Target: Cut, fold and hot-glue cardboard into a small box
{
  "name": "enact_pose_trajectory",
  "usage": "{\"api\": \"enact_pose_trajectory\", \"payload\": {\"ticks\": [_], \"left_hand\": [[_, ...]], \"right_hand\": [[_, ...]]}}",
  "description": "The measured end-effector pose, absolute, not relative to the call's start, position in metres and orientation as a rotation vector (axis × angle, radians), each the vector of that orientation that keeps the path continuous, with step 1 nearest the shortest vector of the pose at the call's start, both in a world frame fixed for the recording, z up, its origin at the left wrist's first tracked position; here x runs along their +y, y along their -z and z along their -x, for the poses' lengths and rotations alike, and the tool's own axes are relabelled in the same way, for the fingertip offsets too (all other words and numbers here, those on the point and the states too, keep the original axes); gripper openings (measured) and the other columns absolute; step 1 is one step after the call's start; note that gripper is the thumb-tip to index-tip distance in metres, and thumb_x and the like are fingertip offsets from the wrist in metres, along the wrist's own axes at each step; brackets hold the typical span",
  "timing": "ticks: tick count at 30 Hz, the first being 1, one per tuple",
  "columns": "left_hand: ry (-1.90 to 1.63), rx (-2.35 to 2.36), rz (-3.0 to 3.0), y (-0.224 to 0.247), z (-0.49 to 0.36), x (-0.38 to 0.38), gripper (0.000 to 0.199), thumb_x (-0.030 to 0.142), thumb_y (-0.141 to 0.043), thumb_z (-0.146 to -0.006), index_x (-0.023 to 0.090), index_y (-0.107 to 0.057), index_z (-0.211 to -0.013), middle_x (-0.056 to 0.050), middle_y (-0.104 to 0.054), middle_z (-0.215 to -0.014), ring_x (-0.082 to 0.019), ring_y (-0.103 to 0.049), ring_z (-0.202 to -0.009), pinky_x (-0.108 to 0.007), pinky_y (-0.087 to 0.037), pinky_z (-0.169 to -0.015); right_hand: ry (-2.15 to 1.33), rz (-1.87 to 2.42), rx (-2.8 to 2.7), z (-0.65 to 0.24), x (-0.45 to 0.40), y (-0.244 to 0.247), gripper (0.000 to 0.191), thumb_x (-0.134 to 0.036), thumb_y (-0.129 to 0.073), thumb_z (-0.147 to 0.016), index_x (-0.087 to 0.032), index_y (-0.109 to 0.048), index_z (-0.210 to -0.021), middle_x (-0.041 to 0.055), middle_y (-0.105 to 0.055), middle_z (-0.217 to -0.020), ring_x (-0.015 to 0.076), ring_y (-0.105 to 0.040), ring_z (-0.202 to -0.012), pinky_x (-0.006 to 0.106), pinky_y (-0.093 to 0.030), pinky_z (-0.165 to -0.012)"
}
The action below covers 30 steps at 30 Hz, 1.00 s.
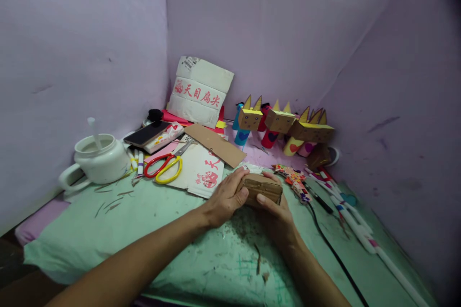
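A small brown cardboard box (264,191) is held just above the green cloth, near the middle of the table. My left hand (227,195) is closed on its left side, thumb against the near face. On the right side my right hand (275,211) grips it, thumb along the lower front edge; the other fingers are partly hidden behind the box. Scissors (167,165) with red and yellow handles lie to the left on a white printed cardboard sheet (192,172). A flat brown cardboard strip (216,145) rests beyond my hands.
A white mug (103,158) stands at left, near a phone (147,133). Cardboard-headed horned figures (250,120) line the back right. A patterned glue gun (295,180) with a black cord (331,244) and several markers (355,216) lie at right. A printed cardboard piece (200,91) leans on the wall.
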<state>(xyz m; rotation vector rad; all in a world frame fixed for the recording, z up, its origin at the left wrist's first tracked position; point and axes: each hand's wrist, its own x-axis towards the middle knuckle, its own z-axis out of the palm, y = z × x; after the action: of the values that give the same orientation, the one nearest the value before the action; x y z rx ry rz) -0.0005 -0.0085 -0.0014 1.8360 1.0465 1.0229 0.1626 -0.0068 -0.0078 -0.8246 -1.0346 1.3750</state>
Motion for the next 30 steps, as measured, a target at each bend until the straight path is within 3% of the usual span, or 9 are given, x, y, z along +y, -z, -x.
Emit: {"api": "enact_pose_trajectory", "payload": {"ticks": [3,6,12,16,19,22,25,27,30], "left_hand": [[-0.961,1.054,-1.916,0.003,0.007,-0.008,0.060,0.045,-0.049,-0.083,0.018,-0.044,-0.136,-0.013,-0.040,-0.147,-0.030,-0.028,-0.138,-0.049,-0.018,-0.113],[-0.902,1.036,-1.982,0.002,0.011,-0.009,0.060,0.040,-0.056,-0.077,0.019,-0.048,-0.133,-0.014,-0.042,-0.146,-0.031,-0.028,-0.138,-0.051,-0.017,-0.113],[-0.789,1.014,-2.019,-0.007,0.013,-0.015,0.082,0.040,-0.071,-0.067,0.018,-0.039,-0.140,-0.019,-0.037,-0.148,-0.036,-0.029,-0.138,-0.056,-0.022,-0.110],[-0.793,1.042,-1.994,-0.015,0.019,-0.016,0.102,0.045,-0.079,-0.059,0.015,-0.032,-0.144,-0.020,-0.027,-0.153,-0.037,-0.022,-0.140,-0.055,-0.018,-0.113],[-1.027,1.024,-1.838,-0.018,0.027,-0.014,0.083,0.052,-0.068,-0.072,0.019,-0.037,-0.141,-0.015,-0.035,-0.150,-0.035,-0.028,-0.138,-0.051,-0.023,-0.111],[-1.386,1.079,-1.612,-0.021,0.032,-0.013,0.052,0.047,-0.057,-0.083,0.018,-0.052,-0.126,-0.012,-0.054,-0.130,-0.029,-0.048,-0.122,-0.041,-0.037,-0.102],[-1.588,1.205,-1.522,-0.024,0.032,-0.015,0.022,0.033,-0.059,-0.083,0.016,-0.063,-0.098,-0.007,-0.064,-0.099,-0.023,-0.059,-0.096,-0.036,-0.046,-0.088],[-1.491,1.162,-1.693,-0.027,0.030,-0.019,0.010,0.021,-0.058,-0.079,0.017,-0.063,-0.087,-0.005,-0.065,-0.088,-0.021,-0.061,-0.088,-0.036,-0.047,-0.084],[-1.095,0.922,-2.154,-0.028,0.023,-0.027,0.037,0.006,-0.053,-0.063,0.017,-0.062,-0.098,-0.009,-0.064,-0.106,-0.024,-0.059,-0.101,-0.041,-0.046,-0.090]], "right_hand": [[-1.109,1.008,-1.381,-0.172,-0.003,0.015,0.057,-0.029,-0.083,-0.054,-0.027,-0.062,-0.107,0.0058,-0.061,-0.115,0.0325,-0.051,-0.115,0.050,-0.034,-0.102],[-0.920,1.069,-1.538,-0.182,-0.005,0.017,0.057,-0.027,-0.084,-0.054,-0.025,-0.066,-0.108,0.0079,-0.050,-0.133,0.0328,-0.034,-0.133,0.048,-0.018,-0.113],[-1.108,0.952,-1.561,-0.193,-0.015,0.014,0.074,-0.041,-0.085,-0.054,-0.026,-0.060,-0.121,0.0084,-0.056,-0.126,0.0334,-0.049,-0.121,0.047,-0.032,-0.106],[-1.059,0.976,-1.520,-0.197,-0.017,0.010,0.086,-0.052,-0.090,-0.037,-0.026,-0.064,-0.115,0.0073,-0.059,-0.121,0.0348,-0.051,-0.117,0.045,-0.035,-0.105],[-1.056,0.954,-1.415,-0.199,-0.017,0.007,0.088,-0.063,-0.084,-0.035,-0.025,-0.066,-0.112,0.0071,-0.063,-0.118,0.0344,-0.054,-0.114,0.043,-0.039,-0.102],[-1.045,0.860,-1.151,-0.200,-0.014,0.006,0.077,-0.069,-0.076,-0.050,-0.024,-0.066,-0.111,0.0074,-0.067,-0.111,0.0305,-0.059,-0.110,0.041,-0.042,-0.099],[-0.944,0.810,-0.913,-0.202,-0.004,0.004,0.058,-0.070,-0.063,-0.069,-0.025,-0.065,-0.106,0.0051,-0.069,-0.106,0.0244,-0.061,-0.108,0.038,-0.042,-0.100],[-0.889,0.873,-0.922,-0.205,0.007,0.002,0.055,-0.073,-0.052,-0.075,-0.026,-0.064,-0.102,0.0047,-0.070,-0.102,0.0234,-0.061,-0.107,0.038,-0.043,-0.098],[-0.914,0.956,-1.017,-0.212,0.027,0.002,0.051,-0.072,-0.051,-0.077,-0.027,-0.063,-0.098,0.0055,-0.070,-0.103,0.0253,-0.059,-0.110,0.039,-0.043,-0.098]]}}
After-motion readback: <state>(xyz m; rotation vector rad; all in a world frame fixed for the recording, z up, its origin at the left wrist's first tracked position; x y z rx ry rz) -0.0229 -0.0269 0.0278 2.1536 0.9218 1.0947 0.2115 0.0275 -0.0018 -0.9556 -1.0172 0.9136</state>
